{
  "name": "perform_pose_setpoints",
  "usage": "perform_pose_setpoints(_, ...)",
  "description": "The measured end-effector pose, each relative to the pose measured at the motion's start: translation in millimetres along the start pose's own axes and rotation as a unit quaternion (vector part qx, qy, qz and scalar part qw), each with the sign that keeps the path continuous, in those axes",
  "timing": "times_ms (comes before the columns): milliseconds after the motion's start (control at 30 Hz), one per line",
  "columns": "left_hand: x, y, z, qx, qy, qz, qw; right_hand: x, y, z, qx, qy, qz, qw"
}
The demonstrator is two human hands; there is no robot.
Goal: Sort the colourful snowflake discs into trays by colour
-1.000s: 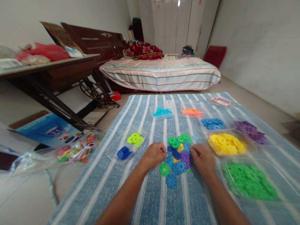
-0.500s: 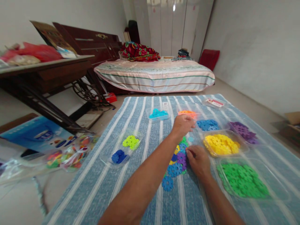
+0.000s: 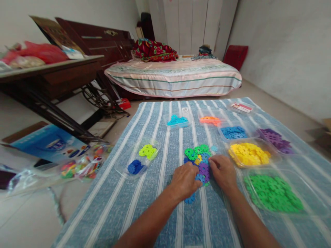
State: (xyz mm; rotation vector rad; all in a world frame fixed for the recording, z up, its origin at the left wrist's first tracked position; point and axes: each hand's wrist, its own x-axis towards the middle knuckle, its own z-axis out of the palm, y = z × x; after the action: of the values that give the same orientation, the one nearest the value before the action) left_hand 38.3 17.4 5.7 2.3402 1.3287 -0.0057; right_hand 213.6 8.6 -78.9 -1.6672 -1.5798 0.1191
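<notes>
A joined cluster of notched plastic snowflake discs [image 3: 203, 168], in green, yellow, blue and purple, lies flat on the cloth between my hands. My left hand [image 3: 184, 181] is closed over its left side, fingers curled and thumb low, hiding part of it. On the opposite edge, my right hand [image 3: 223, 172] pinches the cluster with its fingertips. A blue disc [image 3: 190, 198] shows below my left hand; whether it is joined cannot be seen. One small light-blue disc [image 3: 214, 148] lies apart, just beyond my right hand.
To the right stand clear trays of yellow discs [image 3: 248, 154], green discs [image 3: 274, 194], blue discs [image 3: 234, 132] and purple discs [image 3: 275, 139]. Farther back are orange discs [image 3: 210, 120] and cyan discs [image 3: 177, 120]. A left tray [image 3: 121, 162] holds lime and dark-blue discs. Beyond is a bed [image 3: 170, 77].
My left hand has come back from near the orange tray, down and left onto the cluster. My right hand stays at the cluster's right edge. The view has shifted slightly.
</notes>
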Motion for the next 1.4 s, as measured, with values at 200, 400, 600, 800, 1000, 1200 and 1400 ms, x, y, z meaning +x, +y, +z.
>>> perform_pose_setpoints(200,0,-3,6.3,-0.079,0.027,-0.006,0.996,0,0,0,0.000,-0.003,0.003,1.000)
perform_pose_setpoints(400,12,-20,2.4,-0.324,-0.014,-0.035,0.945,0,-1,0,-0.007,0.001,0.005,1.000)
perform_pose_setpoints(600,63,18,-35.2,-0.466,0.018,-0.041,0.884,1,-1,1,-0.016,-0.001,0.010,1.000)
perform_pose_setpoints(800,105,58,-63.4,-0.477,0.068,0.022,0.876,1,-1,0,0.009,0.001,0.006,1.000)
perform_pose_setpoints(1000,54,9,-43.7,-0.114,-0.014,0.051,0.992,1,-2,0,-0.001,-0.010,0.018,1.000)
perform_pose_setpoints(1200,1,-14,-19.7,0.054,-0.060,0.069,0.994,2,-1,0,-0.007,-0.009,0.013,1.000)
perform_pose_setpoints(1400,-7,-13,-10.6,0.068,-0.053,0.040,0.995,1,-1,-1,-0.006,-0.006,0.011,1.000)
